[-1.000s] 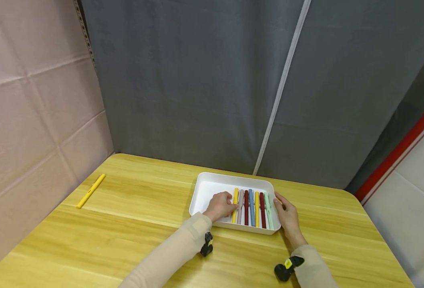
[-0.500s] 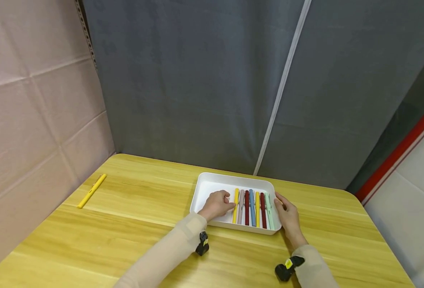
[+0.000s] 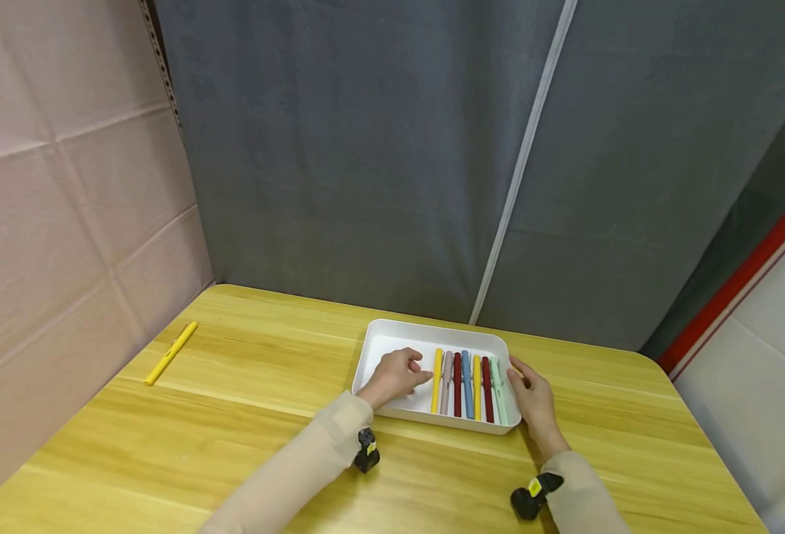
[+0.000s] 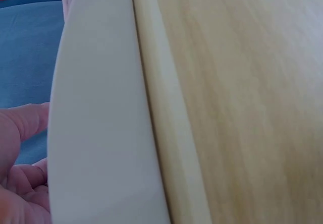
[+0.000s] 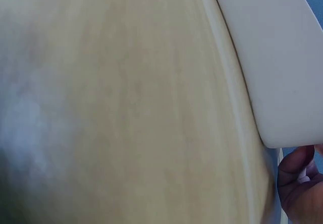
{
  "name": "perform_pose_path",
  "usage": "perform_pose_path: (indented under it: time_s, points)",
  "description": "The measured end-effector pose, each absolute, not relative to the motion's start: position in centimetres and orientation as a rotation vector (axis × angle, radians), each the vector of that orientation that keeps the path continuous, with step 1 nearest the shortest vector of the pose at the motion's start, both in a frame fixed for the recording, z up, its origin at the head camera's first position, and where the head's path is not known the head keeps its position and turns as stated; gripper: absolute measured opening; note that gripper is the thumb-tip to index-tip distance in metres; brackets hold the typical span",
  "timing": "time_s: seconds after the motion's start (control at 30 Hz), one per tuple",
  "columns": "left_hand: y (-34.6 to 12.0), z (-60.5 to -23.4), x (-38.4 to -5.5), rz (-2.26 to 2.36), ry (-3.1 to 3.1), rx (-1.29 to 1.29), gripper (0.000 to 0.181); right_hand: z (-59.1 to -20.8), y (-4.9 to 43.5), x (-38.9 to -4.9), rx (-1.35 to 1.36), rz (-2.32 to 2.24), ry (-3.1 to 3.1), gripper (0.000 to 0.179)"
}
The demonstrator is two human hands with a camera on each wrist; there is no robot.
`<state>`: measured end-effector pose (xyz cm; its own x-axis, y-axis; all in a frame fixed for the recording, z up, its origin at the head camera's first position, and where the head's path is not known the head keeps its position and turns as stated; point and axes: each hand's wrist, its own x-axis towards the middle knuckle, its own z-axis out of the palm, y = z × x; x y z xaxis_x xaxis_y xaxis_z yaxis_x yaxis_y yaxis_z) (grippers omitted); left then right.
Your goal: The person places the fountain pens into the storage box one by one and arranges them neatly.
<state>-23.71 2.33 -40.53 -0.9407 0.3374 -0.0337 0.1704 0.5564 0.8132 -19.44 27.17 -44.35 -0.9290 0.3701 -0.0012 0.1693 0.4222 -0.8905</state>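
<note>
A white tray [image 3: 392, 333] lies on the wooden table with several pens side by side in its right part. The row runs from a yellow pen [image 3: 436, 382] through a pale mauve pen [image 3: 445, 383], dark red, blue and yellow ones to a mint green pen [image 3: 498, 389]. My left hand [image 3: 395, 376] is over the tray's left part, fingers relaxed and holding nothing, a fingertip close to the first yellow pen. At the right end, my right hand [image 3: 532, 400] holds the tray by its rim. Both wrist views show mostly the tray's outer wall [image 4: 101, 103], which hides the pens.
Another yellow pen [image 3: 170, 354] lies alone near the table's left edge. A grey curtain [image 3: 352, 163] hangs behind the table [image 3: 265, 430]. Pale pink cloth [image 3: 65, 185] covers the left side, and a white panel [image 3: 779, 356] with a red band stands at the right.
My left hand has drawn slightly left, away from the leftmost yellow pen in the row, its fingers coming off it. My right hand and the tray have stayed put.
</note>
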Motion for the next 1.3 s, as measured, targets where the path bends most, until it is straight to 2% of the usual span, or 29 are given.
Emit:
perform_pose_path:
  time_s: [0.6,1.3]
  points:
    - [-0.1,-39.0,-24.1,1.543,2.534,0.426,0.043,-44.2,27.1,-19.5,-0.501,1.507,-2.494,0.042]
    - [-4.0,-38.3,-24.1,1.737,2.451,0.244,0.036,-44.3,27.1,-19.5,-0.474,1.481,-2.49,0.041]
